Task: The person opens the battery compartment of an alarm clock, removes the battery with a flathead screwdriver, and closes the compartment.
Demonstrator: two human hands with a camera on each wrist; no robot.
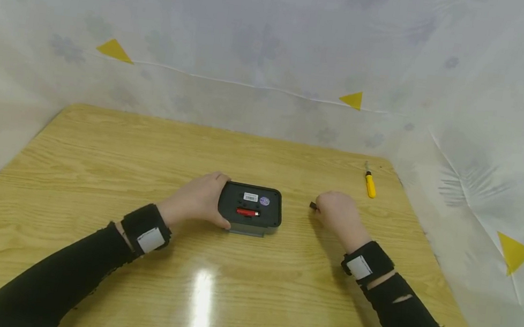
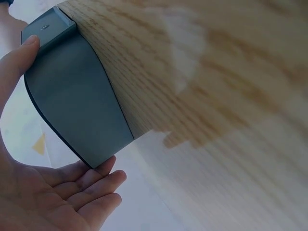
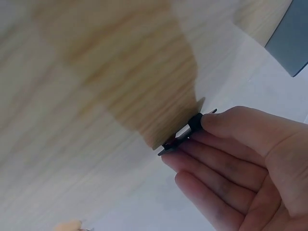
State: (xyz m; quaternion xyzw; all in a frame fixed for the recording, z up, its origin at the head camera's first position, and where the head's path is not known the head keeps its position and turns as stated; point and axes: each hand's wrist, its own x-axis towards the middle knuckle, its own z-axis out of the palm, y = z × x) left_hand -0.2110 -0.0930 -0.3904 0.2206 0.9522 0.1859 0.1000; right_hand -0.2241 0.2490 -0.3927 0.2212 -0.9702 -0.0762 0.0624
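A dark grey device with rounded corners [image 1: 273,208] lies on the table, its back facing up with a barcode label and a round purple sticker. In that back sits a red battery [image 1: 248,212]. My left hand [image 1: 199,199] grips the device's left end, thumb at the near side and fingertips at the far corner; the left wrist view shows the smooth grey side of the device [image 2: 77,91]. To the right of it, my right hand [image 1: 339,215] pinches a small black plastic piece, seemingly a battery cover [image 3: 195,122], just above the table.
A screwdriver with a yellow handle [image 1: 370,186] lies at the table's back right. The wooden table [image 1: 147,145] is bordered by pale patterned sheeting [image 1: 238,31] behind and at the sides, with yellow triangles [image 1: 114,50] on it.
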